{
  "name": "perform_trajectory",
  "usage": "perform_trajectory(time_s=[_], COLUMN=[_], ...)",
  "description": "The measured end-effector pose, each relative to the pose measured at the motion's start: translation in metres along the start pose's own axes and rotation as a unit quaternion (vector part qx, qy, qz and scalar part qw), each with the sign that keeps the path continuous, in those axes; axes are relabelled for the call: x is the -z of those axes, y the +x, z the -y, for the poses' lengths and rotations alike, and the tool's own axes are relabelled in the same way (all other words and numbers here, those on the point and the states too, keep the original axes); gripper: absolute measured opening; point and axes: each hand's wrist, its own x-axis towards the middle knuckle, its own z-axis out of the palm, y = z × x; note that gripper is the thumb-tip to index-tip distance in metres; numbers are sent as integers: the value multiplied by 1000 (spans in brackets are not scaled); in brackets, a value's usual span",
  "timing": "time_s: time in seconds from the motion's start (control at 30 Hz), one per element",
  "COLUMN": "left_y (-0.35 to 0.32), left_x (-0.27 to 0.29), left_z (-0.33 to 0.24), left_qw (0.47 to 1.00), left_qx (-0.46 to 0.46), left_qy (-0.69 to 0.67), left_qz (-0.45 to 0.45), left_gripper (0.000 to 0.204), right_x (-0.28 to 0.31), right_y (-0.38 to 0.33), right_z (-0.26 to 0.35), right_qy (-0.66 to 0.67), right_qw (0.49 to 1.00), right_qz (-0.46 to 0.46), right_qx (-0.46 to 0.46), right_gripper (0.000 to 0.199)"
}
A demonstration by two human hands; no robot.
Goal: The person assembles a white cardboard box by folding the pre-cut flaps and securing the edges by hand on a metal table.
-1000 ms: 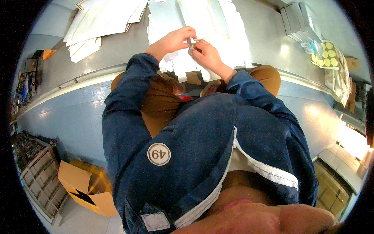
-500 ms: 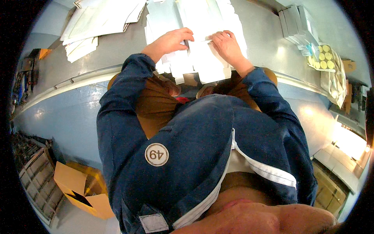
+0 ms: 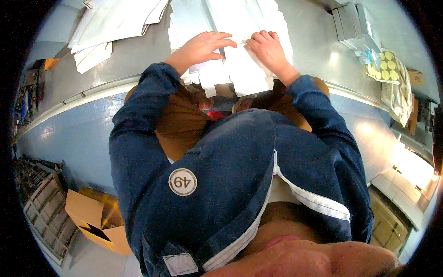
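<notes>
The left hand [image 3: 203,45] lies half open, palm down, its fingers reaching toward 3 o'clock and its thumb well apart from them; nothing shows gripped in it. The right hand [image 3: 267,50], just beside it at 3 o'clock, is bent at the knuckles, fingertips lowered to the top of a flat white rectangular sheet of paper or thin card [image 3: 244,74]; whether they pinch its edge I cannot tell.

That sheet lies below the fingertips, its near end at 6 o'clock reaching past the edge of the grey metal table [image 3: 138,55]. Working it cleanly probably calls for the left fingers laid flat as a steady weight while the right fingertips press evenly along the edge. Light pressure seems wise: thin stock could crease askew, and the unsupported end could tip or drag its neighbours.

Toward 12 o'clock spreads a broad layer of overlapping white flat sheets [image 3: 240,18], so a square alignment is worth checking before pressing. Farther out, a loose pile of large white sheets [image 3: 117,23] lies toward 10 o'clock, and upright pale grey boxes [image 3: 355,27] stand near 3 o'clock.
</notes>
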Motion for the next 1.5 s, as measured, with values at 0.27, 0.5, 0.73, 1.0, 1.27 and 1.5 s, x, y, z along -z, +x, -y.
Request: perform_trajectory(time_s=[0.27,0.5,0.73,1.0,1.27,1.5], left_y=[9,7,1,3,13,-3], left_x=[4,6,-7,-7,2,-27], left_z=[7,4,-4,-14,-28,-18], left_qw=[995,993,998,995,984,986], left_qx=[-3,25,9,42,157,110], left_qy=[-51,-47,33,80,-71,-110], left_qz=[91,105,50,51,46,-55], left_gripper=[20,16,12,11,36,55], right_x=[-11,-5,2,19,26,22], right_y=[-2,-4,-14,-21,-2,5], right_z=[-4,1,25,33,17,12], right_qy=[99,64,61,26,109,141], right_qw=[992,990,990,990,984,985], right_qz=[-72,-61,3,46,-25,-8], right_qx=[25,109,131,127,136,100], right_gripper=[28,29,43,59,19,16])
